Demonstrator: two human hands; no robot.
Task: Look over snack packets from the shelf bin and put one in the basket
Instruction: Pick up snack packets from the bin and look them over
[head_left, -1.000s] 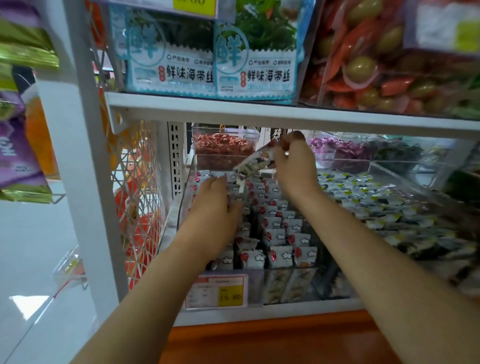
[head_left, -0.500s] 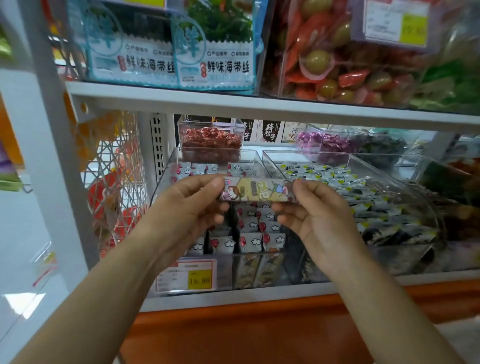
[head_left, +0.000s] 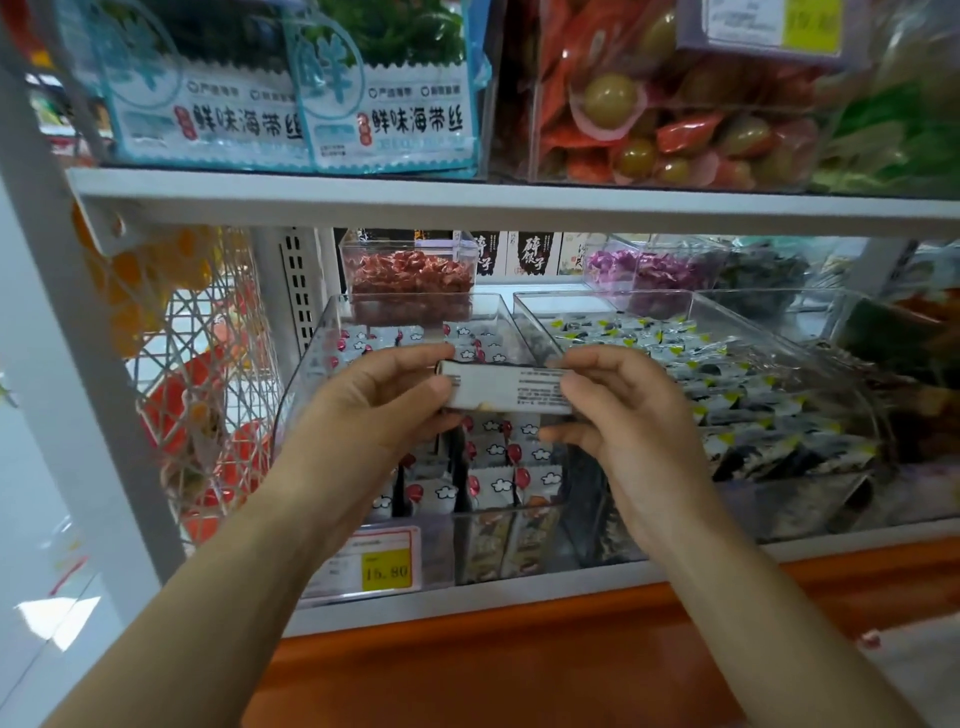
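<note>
A small snack packet (head_left: 506, 388) is held level in front of the shelf, its pale back with fine printed text facing me. My left hand (head_left: 376, 402) pinches its left end and my right hand (head_left: 618, 410) pinches its right end. Below and behind the packet is the clear shelf bin (head_left: 332, 332), filled with several white packets (head_left: 506, 457) printed with red dots and clouds. No basket is in view.
A second clear bin (head_left: 810, 332) of dark and yellow packets stands to the right. Small tubs of red (head_left: 410, 275) and purple (head_left: 649, 270) sweets sit behind. The upper shelf (head_left: 467, 200) hangs just above my hands. A yellow price tag (head_left: 385, 570) sits at the shelf front.
My right hand lifted the packet out of the bin and my left hand took its other end. The packet has since been turned from its colourful front to its printed back.
</note>
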